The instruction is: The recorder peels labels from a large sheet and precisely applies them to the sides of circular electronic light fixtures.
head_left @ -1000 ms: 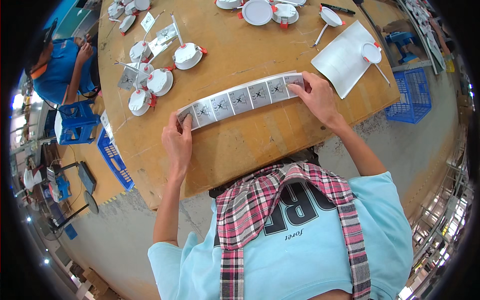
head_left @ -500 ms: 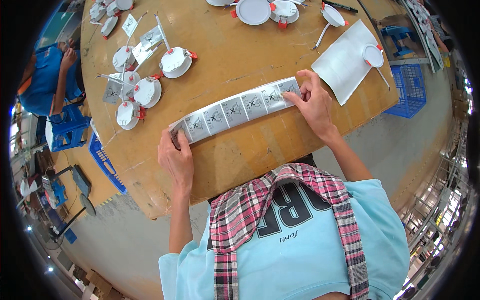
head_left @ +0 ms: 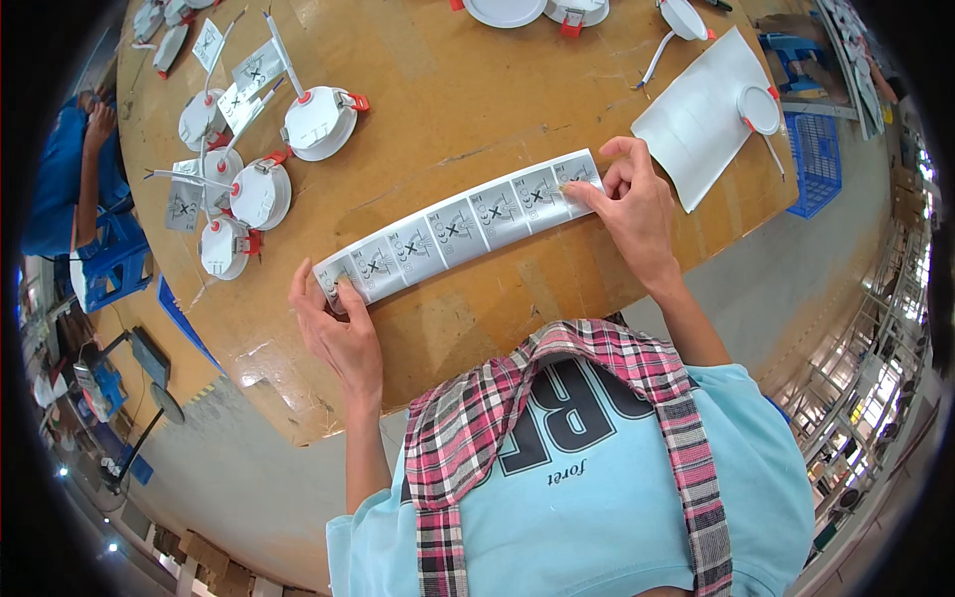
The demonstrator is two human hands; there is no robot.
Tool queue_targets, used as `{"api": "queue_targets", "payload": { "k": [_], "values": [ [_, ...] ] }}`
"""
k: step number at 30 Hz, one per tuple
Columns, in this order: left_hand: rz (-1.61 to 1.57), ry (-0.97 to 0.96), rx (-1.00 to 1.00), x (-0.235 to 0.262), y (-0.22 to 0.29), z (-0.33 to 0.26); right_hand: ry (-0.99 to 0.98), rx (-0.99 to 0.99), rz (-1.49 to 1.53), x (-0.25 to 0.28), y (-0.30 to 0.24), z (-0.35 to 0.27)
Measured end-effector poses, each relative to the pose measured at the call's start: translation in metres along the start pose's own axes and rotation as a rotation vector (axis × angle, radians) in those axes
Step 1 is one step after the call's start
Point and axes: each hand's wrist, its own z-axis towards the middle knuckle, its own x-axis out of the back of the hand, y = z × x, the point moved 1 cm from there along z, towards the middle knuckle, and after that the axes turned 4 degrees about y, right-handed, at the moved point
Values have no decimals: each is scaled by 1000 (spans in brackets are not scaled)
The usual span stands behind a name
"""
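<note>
A long grey strip of printed labels (head_left: 458,231) lies flat across the wooden table (head_left: 468,90), with several panels side by side. My left hand (head_left: 338,333) presses its fingertips on the strip's left end. My right hand (head_left: 632,204) pinches the last panel at the strip's right end between thumb and forefinger. Both forearms come up from my pale blue shirt at the bottom.
Several round white lamp fittings (head_left: 261,194) with red clips and loose label pieces lie at the table's left. A white sheet (head_left: 701,124) with a small fitting is at the right. More fittings (head_left: 505,10) are at the far edge. A person in blue (head_left: 65,174) sits left. A blue crate (head_left: 821,159) stands right.
The view has shifted and closed in on the table. My right hand's fingers have come together on the strip's right end panel; my left hand still holds down the left end.
</note>
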Motion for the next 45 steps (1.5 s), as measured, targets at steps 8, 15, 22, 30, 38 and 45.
{"api": "queue_targets", "payload": {
  "k": [8, 15, 22, 30, 38, 45],
  "values": [
    [35, 28, 88, 4, 3, 0, 10, 19, -50, 0, -5, 0],
    [98, -3, -58, 6, 5, 2, -11, 49, -81, 0, -7, -1],
    [61, -23, -41, 7, 4, 1, -26, 27, -74, -1, -8, -1],
    [64, -10, -28, 6, 5, -1, -31, 39, -78, 0, -9, 1],
    [80, -24, -8, 4, 5, 0, -38, 13, -143, 0, -11, 2],
    [129, -40, -12, 2, 6, 2, -73, 29, -191, 2, -15, 3]
  ]
}}
